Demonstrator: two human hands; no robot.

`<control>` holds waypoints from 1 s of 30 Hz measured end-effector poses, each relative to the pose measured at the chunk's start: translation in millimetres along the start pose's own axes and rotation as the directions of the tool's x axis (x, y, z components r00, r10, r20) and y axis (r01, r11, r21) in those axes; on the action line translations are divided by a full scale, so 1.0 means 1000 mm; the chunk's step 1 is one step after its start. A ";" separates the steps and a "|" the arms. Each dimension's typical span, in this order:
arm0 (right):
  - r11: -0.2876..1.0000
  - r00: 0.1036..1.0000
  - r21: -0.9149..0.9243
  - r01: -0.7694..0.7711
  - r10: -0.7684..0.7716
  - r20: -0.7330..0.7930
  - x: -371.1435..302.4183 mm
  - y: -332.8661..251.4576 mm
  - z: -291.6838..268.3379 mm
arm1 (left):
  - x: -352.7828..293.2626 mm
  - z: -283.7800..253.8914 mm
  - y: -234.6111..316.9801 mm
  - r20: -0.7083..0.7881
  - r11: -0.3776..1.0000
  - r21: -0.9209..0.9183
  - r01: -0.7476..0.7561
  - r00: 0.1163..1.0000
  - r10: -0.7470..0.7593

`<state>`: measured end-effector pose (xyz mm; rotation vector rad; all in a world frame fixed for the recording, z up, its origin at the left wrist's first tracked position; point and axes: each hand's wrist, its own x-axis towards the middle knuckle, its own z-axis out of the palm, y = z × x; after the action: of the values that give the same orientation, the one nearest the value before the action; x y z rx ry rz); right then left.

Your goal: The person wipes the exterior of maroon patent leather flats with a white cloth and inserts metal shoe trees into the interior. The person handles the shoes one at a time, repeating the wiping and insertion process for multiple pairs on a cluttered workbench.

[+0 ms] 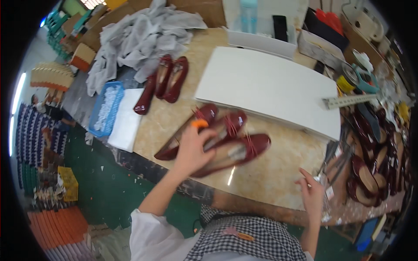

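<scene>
Nearest, checked apron (265, 228) at the table edge. Right hand (311, 191) just above that edge, index finger out, the others loosely bent, nothing seen in it. Left hand (193, 148) is over three dark red shoes lying side by side on the marbled tabletop (283, 169): near shoe (259, 145), middle shoe (236, 118), outer shoe (210, 112). Thumb is toward the near shoe, fingers spread toward the other two, an orange piece (200, 124) at a fingertip; blurred, so can't tell if it grips or only touches. Handling, my guess: light, with soft uppers that dent if squeezed and a somewhat stiffer sole. The glossy finish looks slippery and likely to scuff or show prints. Best hold: heel end, thumb inside the opening and fingers outside; or low along the sole sides. Keep off the thin bows, they may snag or pull loose. Off to the right, shoe pile (365, 176). Beyond the three, big white board (270, 87); to its left, three more red shoes (176, 80), then crumpled pale paper (139, 39) at the back.
</scene>
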<state>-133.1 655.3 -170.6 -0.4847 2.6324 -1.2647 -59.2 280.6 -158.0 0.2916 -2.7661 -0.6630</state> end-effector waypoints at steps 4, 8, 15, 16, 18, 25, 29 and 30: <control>0.991 0.992 -0.047 -0.125 0.125 -0.012 -0.004 0.000 -0.015 | 0.102 -0.049 -0.087 -0.285 0.969 0.179 0.172 0.952 -0.116; 0.996 0.996 -0.059 -0.068 0.063 -0.069 -0.010 0.018 -0.030 | 0.192 -0.074 -0.178 -0.296 0.916 0.264 0.301 0.930 -0.220; 0.670 0.843 -0.671 -0.317 -0.124 -0.523 -0.013 0.097 -0.180 | 0.177 -0.008 -0.002 -0.235 0.940 0.140 -0.310 0.912 0.336; 0.516 0.850 -0.786 -0.340 -0.187 -0.492 -0.014 0.120 -0.203 | 0.158 0.010 0.040 -0.183 0.895 0.236 -0.378 0.887 0.423; 0.248 0.902 -0.908 -0.338 -0.191 -0.388 -0.018 0.167 -0.245 | 0.128 0.053 0.097 -0.056 0.841 0.065 -0.538 0.839 0.541; 0.708 0.928 -0.634 -0.310 0.081 -0.363 -0.003 0.119 -0.248 | 0.041 0.153 0.248 0.452 0.641 -0.767 0.022 0.728 0.515; 0.965 0.971 0.117 0.235 -0.240 0.026 0.007 0.087 -0.204 | 0.025 0.199 0.283 0.585 0.024 -0.801 0.598 0.773 0.244; 0.975 0.968 0.012 0.224 -0.221 -0.119 0.023 0.112 -0.207 | 0.024 0.203 0.281 0.606 -0.093 -0.775 0.626 0.776 0.174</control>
<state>-240.1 862.3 -130.3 -0.7413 2.7148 -1.4304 -181.7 603.7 -195.3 0.2560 -1.5441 -3.0691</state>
